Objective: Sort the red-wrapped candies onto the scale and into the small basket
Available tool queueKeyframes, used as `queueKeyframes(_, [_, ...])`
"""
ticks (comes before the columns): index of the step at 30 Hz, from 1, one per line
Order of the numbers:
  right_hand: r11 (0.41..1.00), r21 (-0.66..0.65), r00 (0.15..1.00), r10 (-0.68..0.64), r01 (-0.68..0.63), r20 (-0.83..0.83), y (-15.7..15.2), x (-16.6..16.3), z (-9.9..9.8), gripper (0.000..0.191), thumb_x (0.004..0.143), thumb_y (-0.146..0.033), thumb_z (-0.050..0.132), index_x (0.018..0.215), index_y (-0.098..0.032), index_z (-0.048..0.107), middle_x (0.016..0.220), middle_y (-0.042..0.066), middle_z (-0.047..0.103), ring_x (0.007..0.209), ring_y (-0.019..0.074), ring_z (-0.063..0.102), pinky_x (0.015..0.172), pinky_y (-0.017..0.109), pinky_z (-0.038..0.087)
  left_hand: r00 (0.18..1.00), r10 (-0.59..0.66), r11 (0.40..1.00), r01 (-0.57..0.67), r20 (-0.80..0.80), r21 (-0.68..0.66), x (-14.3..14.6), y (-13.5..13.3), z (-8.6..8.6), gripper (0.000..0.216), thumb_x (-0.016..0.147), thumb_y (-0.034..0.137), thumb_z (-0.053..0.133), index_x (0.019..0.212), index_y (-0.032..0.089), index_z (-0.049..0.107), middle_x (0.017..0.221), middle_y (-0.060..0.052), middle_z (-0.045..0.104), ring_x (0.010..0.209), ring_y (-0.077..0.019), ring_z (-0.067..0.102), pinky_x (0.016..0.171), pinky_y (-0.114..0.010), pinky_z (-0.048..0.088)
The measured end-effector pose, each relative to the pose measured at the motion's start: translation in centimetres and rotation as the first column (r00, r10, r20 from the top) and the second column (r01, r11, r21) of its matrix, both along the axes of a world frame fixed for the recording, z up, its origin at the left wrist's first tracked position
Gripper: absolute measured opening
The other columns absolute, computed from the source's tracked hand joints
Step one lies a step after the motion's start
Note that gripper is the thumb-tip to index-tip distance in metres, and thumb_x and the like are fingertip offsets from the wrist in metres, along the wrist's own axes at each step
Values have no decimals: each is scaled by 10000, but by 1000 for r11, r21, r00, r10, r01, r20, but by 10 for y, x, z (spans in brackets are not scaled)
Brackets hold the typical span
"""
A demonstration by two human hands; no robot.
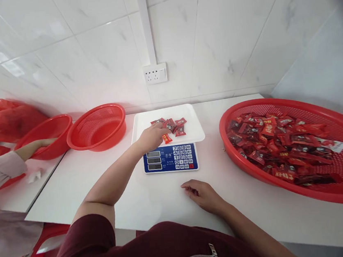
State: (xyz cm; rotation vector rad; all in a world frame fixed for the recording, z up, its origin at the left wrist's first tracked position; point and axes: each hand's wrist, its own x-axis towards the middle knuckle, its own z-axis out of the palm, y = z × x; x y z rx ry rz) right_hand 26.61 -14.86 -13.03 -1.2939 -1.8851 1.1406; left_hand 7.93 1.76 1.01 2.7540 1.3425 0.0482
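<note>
My left hand (152, 138) reaches over the white tray (188, 114) of a digital scale, its fingers stretched and apart on a few small red wrapped candies (180, 130). Whether a candy is pinched under the fingertips is hard to see. Below the tray is the scale's blue keypad panel (170, 158), its left display partly behind my left forearm. My right hand (204, 195) rests on the white table in front of the scale, fingers curled in, with nothing visible in them.
To the right stands a large red sieve basket (280, 101) with many red wrapped candies (272, 141) and a white label inside. A red basket (99, 143) sits left of the scale. Farther left, another person's hand (41, 145) reaches into a red basin (62, 126), near red bags (12, 122).
</note>
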Motion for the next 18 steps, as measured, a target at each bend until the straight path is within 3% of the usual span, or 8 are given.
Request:
queueKeyframes(6, [1000, -25, 1000, -5, 4, -17, 0, 0, -1, 229, 817, -268, 507, 949, -305, 691, 848, 65, 694, 678, 228, 608, 634, 398, 517, 1000, -2, 1000, 2, 8, -5, 4, 2, -6, 326, 826, 192, 520, 1110, 280, 654, 1082, -56, 587, 1032, -224, 562, 837, -325, 482])
queueKeyframes(12, [1000, -12, 1000, -11, 11, -8, -1, 0, -5, 254, 806, -266, 502, 966, -231, 697, 833, 50, 692, 676, 198, 618, 629, 347, 513, 988, 70, 996, -77, 139, 44, 8, 7, -13, 243, 848, 234, 510, 1045, 243, 653, 1075, -60, 598, 1046, -226, 551, 848, -331, 482])
queueKeyframes(15, [1000, -9, 1000, -13, 13, 1, 0, 0, -5, 269, 808, -264, 494, 970, -201, 699, 828, 55, 692, 668, 190, 614, 624, 335, 506, 980, 53, 990, -76, 190, 115, 25, 9, -8, 259, 889, 306, 476, 1082, 258, 643, 1073, -54, 600, 1043, -219, 537, 844, -326, 472])
queueKeyframes(18, [1000, -13, 1000, -17, 17, 5, 0, -1, -6, 273, 808, -261, 492, 972, -188, 699, 830, 59, 690, 675, 188, 611, 628, 331, 499, 994, -6, 975, -19, 109, 222, 52, 14, -5, 333, 908, 422, 450, 1109, 249, 651, 1084, -72, 618, 1040, -250, 514, 852, -368, 445])
